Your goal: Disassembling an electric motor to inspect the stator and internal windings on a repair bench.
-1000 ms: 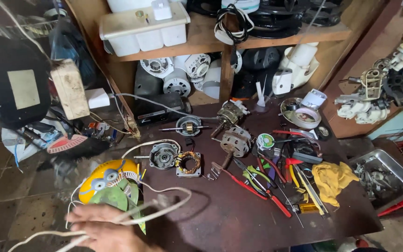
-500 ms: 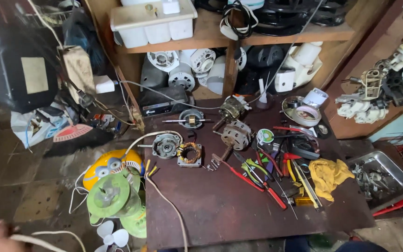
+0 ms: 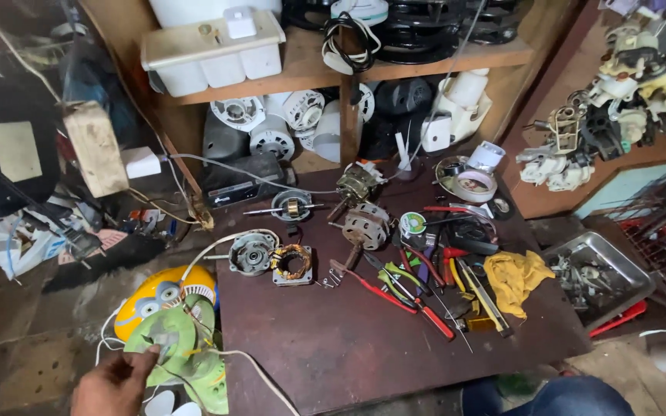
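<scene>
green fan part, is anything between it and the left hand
Nothing visible. The left hand already reaches the green fan part, its fingers at or just short of the left edge. A white cord trails off the part's far side, clear of the hand. The right hand is out of view.

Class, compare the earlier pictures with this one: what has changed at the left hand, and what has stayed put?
The left hand dropped the white cable and moved left and down to the green fan part, fingertips touching it. The tools and motor parts on the brown table stayed put.
</scene>
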